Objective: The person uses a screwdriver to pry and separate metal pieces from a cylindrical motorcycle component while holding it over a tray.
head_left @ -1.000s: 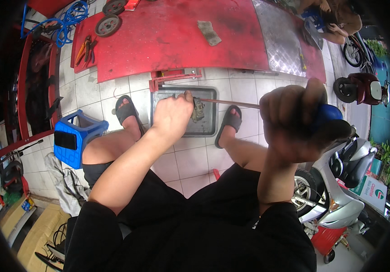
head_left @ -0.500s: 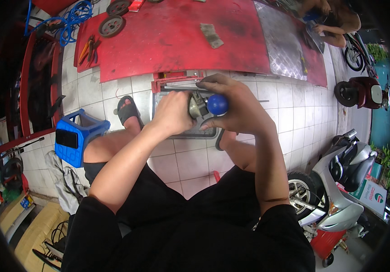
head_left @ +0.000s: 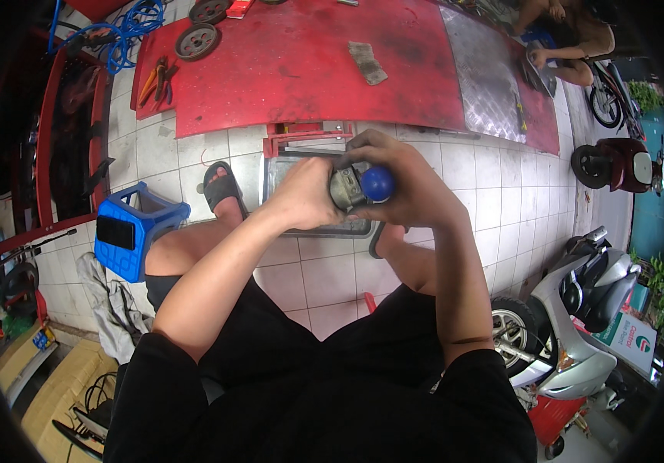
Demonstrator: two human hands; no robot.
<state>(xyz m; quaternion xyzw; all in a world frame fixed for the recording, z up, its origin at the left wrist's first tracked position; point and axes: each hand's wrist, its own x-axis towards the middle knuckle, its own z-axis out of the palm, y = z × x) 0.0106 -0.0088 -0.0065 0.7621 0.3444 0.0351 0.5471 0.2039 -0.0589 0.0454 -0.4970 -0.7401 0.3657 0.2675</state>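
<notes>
Above a grey tray on the floor, a grey metal part is held between my two hands. My left hand is closed on its left side, with the fingertips hidden. Directly right of the part is a smooth blue ball-shaped piece, perhaps a knob or a handle's end; whether it is fixed to the part I cannot tell. My right hand curls round this blue piece, its darkened fingers reaching over the far side to the metal part and its thumb on the near side.
A red work platform spans the far side, bearing pliers, wheels and a rag. A blue stool with a phone stands left. To the right is a silver scooter. Another person sits far right.
My right hand has closed in round the blue piece and the metal part; its fingers and thumb were wider apart. Part and blue piece have tilted and shifted slightly right and nearer.
</notes>
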